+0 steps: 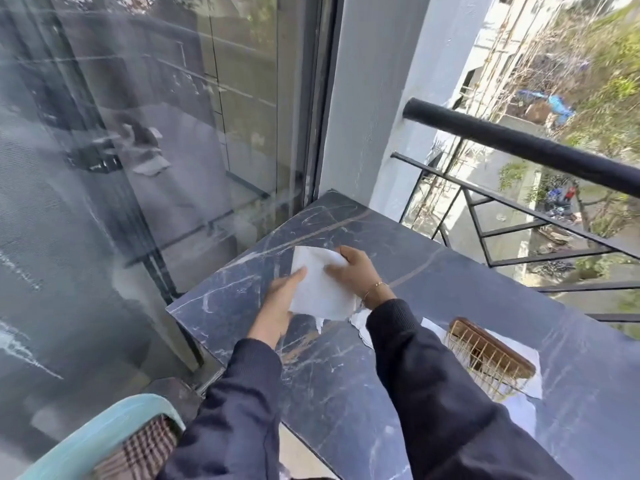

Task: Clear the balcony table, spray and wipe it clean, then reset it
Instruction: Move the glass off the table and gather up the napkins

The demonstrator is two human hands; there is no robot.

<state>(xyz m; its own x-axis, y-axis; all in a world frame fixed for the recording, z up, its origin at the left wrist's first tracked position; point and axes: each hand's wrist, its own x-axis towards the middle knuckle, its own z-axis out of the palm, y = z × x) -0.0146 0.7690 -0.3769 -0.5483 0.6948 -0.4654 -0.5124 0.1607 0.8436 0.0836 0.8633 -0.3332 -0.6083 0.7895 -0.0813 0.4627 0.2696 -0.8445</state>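
Left, a glass door (156, 133) above a teal chair (104, 434) with a plaid cushion (145, 452); right, a black railing (519, 140) beside a white pillar (381, 98).
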